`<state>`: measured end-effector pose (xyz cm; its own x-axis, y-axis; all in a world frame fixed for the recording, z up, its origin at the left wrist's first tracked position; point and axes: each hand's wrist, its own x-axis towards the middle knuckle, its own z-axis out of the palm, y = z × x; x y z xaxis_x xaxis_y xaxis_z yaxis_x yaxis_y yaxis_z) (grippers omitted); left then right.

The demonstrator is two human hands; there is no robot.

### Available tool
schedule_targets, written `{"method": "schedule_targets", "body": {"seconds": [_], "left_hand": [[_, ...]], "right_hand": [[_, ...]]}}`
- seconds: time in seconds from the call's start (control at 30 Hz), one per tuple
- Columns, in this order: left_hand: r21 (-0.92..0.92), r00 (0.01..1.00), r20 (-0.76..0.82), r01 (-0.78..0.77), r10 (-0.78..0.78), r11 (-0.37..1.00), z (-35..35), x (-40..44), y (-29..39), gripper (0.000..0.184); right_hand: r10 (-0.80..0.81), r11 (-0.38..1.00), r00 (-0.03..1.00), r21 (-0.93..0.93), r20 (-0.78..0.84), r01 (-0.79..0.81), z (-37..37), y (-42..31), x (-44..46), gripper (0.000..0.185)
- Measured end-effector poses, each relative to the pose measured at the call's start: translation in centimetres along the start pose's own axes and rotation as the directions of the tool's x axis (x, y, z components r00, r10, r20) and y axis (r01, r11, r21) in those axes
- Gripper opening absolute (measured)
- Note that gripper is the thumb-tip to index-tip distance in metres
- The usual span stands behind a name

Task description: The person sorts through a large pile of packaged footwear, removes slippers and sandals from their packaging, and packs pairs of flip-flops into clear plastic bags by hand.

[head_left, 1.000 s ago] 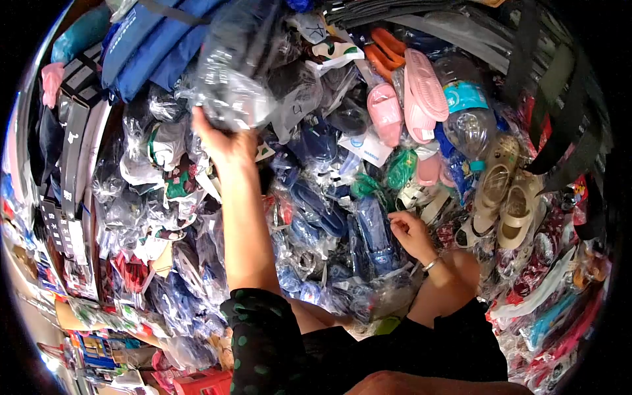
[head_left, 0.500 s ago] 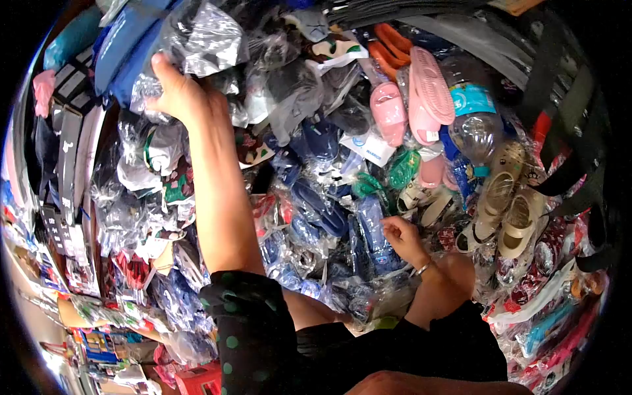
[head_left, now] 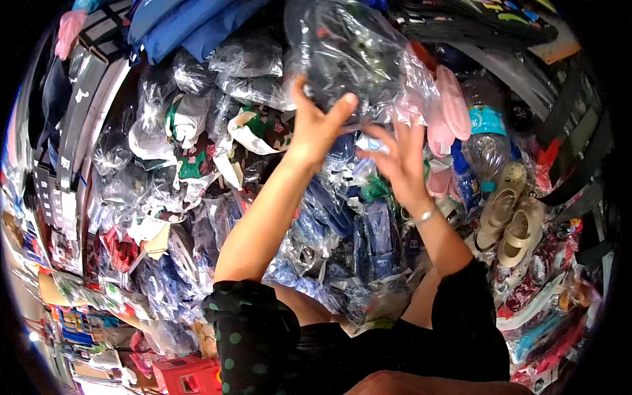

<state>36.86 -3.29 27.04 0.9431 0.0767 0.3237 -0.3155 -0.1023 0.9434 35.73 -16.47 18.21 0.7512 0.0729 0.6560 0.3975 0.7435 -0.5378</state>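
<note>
My left hand (head_left: 315,125) is raised at the top middle, its fingers and thumb on the lower edge of a clear plastic bag (head_left: 352,56) with dark contents. What lies inside is too blurred to name. My right hand (head_left: 400,161) is beside the bag's lower right corner, its fingers spread and smeared by motion; whether they touch the plastic I cannot tell. Below the hands, dark blue slippers (head_left: 329,207) lie in clear wrapping. Pink slippers (head_left: 451,108) sit just right of the bag, partly covered by it.
A plastic bottle (head_left: 484,141) with a turquoise label stands right of the pink slippers. Beige shoes (head_left: 517,227) are below it. Wrapped white-and-green footwear (head_left: 187,125) fills the left. Black boxes (head_left: 82,99) are stacked at the far left, and a red box (head_left: 187,375) is at the bottom left.
My left hand has moved right from the upper left, with a plastic bag in it. My right hand has risen from the blue slippers to the bag, its fingers spreading.
</note>
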Motion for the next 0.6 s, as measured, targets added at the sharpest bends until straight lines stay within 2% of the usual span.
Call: {"method": "schedule_targets", "body": {"seconds": [0.03, 0.07, 0.13, 0.17, 0.2, 0.23, 0.27, 0.37, 0.4, 0.47, 0.5, 0.53, 0.57, 0.6], "left_hand": [[0.063, 0.999, 0.021, -0.049, 0.048, 0.997, -0.2, 0.2, 0.0, 0.081], [0.16, 0.991, 0.136, -0.019, -0.003, 0.987, -1.4, 0.6, 1.4, 0.085], [0.281, 0.979, 0.179, 0.04, -0.094, 0.959, -4.9, 2.8, 4.9, 0.088], [0.003, 0.986, 0.145, 0.084, -0.084, 0.996, -7.5, 5.2, 6.0, 0.087], [-0.276, 0.989, 0.11, 0.123, -0.095, 0.953, -10.0, 7.6, 6.7, 0.087], [-0.529, 0.995, 0.038, 0.099, -0.093, 0.843, -11.1, 9.2, 8.0, 0.083], [-0.741, 0.994, -0.033, 0.049, -0.109, 0.67, -12.0, 10.7, 9.1, 0.078], [-0.889, 0.997, 0.068, 0.081, -0.044, 0.451, -13.3, 13.6, 9.6, 0.074], [-0.894, 0.997, 0.072, 0.081, -0.037, 0.441, -12.8, 13.1, 10.0, 0.074], [-0.869, 0.959, 0.171, 0.038, 0.227, 0.494, -12.2, 10.5, 11.5, 0.076], [-0.87, 0.932, 0.217, 0.049, 0.29, 0.491, -12.2, 9.7, 12.7, 0.075], [-0.87, 0.9, 0.257, 0.058, 0.351, 0.49, -12.3, 9.3, 14.2, 0.074], [-0.85, 0.864, 0.367, 0.16, 0.346, 0.502, -13.1, 9.5, 15.7, 0.075], [-0.752, 0.742, 0.515, 0.152, 0.428, 0.642, -14.5, 10.6, 16.6, 0.068]], "right_hand": [[0.06, 0.99, 0.997, -0.123, -0.048, -0.065, 1.3, -0.9, 2.3, 0.085], [0.044, 0.989, 0.987, -0.134, -0.152, -0.065, 2.5, -0.4, 3.8, 0.088], [-0.152, 0.976, 0.973, -0.185, -0.174, 0.119, 3.1, 0.5, 5.1, 0.09], [-0.161, 0.973, 0.973, -0.191, -0.164, 0.129, 3.1, 0.5, 5.9, 0.09], [-0.193, 0.958, 0.968, -0.245, -0.158, 0.151, 2.8, 0.3, 6.1, 0.089], [-0.22, 0.94, 0.963, -0.298, -0.152, 0.168, 2.8, 0.1, 6.2, 0.088], [-0.217, 0.939, 0.964, -0.304, -0.15, 0.164, 3.2, -0.4, 6.5, 0.088], [-0.45, 0.729, 0.891, -0.601, -0.059, 0.329, 2.9, -1.1, 8.2, 0.079], [-0.454, 0.72, 0.89, -0.608, -0.048, 0.334, 3.1, -1.5, 8.6, 0.079], [-0.464, 0.748, 0.885, -0.55, -0.032, 0.372, 4.2, -2.9, 9.5, 0.077], [-0.473, 0.714, 0.881, -0.583, 0.007, 0.388, 4.2, -3.0, 10.1, 0.074], [-0.569, 0.603, 0.819, -0.639, 0.074, 0.476, 4.2, -2.9, 11.3, 0.068], [-0.566, 0.612, 0.821, -0.63, 0.073, 0.478, 4.4, -2.8, 12.6, 0.063], [-0.561, 0.623, 0.825, -0.617, 0.075, 0.48, 4.9, -2.7, 14.0, 0.058]]}}
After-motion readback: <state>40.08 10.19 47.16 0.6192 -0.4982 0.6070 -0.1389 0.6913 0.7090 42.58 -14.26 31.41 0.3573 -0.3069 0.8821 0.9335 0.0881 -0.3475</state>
